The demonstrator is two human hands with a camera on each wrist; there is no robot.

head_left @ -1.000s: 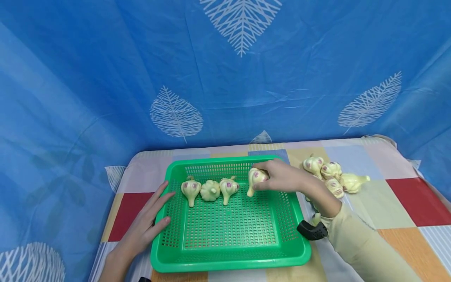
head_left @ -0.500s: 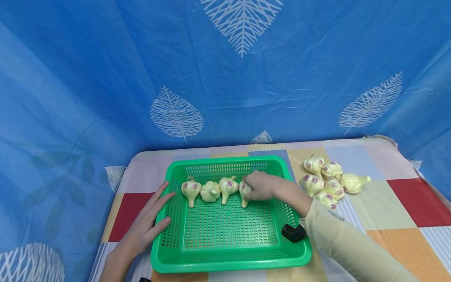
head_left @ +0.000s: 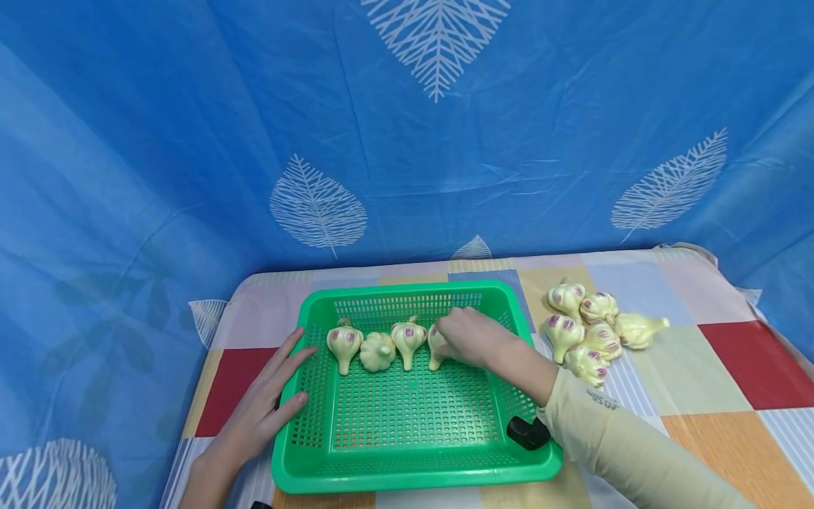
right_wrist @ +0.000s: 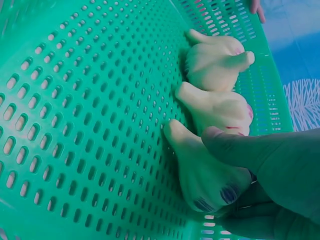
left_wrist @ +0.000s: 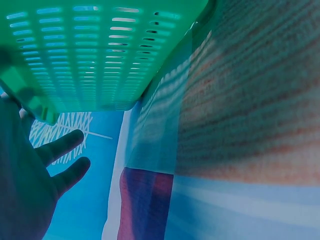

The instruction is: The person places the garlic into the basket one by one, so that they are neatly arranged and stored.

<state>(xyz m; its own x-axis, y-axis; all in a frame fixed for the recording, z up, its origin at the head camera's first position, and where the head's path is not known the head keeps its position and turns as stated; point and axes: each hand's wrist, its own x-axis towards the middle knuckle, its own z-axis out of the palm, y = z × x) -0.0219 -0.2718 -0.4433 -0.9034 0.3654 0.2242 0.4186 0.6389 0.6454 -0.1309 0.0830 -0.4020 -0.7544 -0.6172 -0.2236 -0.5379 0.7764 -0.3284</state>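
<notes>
A green perforated plastic basket (head_left: 413,485) stands on the table. My right hand (head_left: 473,339) reaches into it and holds a garlic bulb (head_left: 436,345), thumb on one side and fingers on the other. In the right wrist view this garlic bulb (right_wrist: 207,172) lies close beside the row, its stem toward the basket's middle. That row has 3 others: a purple-marked garlic bulb (head_left: 344,343) at the left, a paler garlic bulb (head_left: 378,352), and another marked garlic bulb (head_left: 408,338). On the basket's left rim rests my left hand (head_left: 254,413), its fingers extended and spread.
Right of the basket, several garlic bulbs (head_left: 600,338) lie in a heap on the checked tablecloth (head_left: 680,367). A blue curtain (head_left: 407,170) with white leaf prints hangs behind the table. A black device (head_left: 529,433) sits at the right wrist, over the basket's right side.
My right hand has carried its garlic bulb leftward and down to the end of the row. The neighbouring bulbs have shifted slightly left. The left hand stays where it was.
</notes>
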